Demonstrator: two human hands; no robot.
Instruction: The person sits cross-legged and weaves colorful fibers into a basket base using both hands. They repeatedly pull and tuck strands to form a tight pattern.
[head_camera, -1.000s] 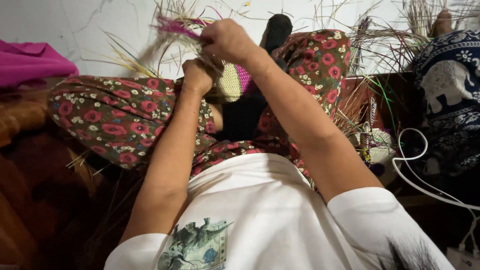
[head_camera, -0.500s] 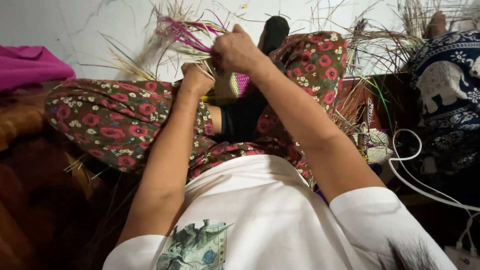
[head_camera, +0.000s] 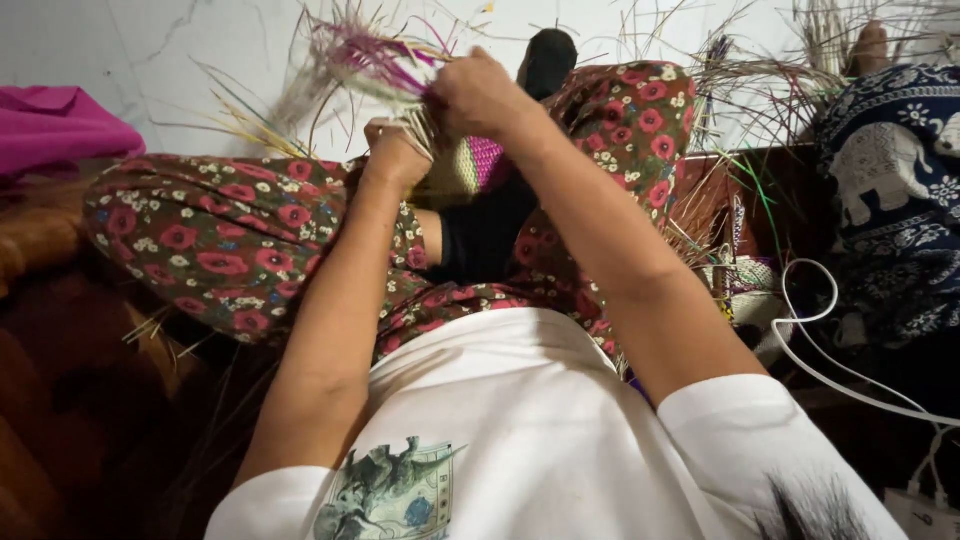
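Hands over our lap: our right hand (head_camera: 480, 95) has risen, fingers pinched on purple straw strands (head_camera: 370, 60); our left hand (head_camera: 395, 150) grips the woven piece (head_camera: 470, 165), weaving continuing.

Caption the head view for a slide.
Seated weaver: left hand steadies a small woven piece, right hand grips its loose purple and straw strands.
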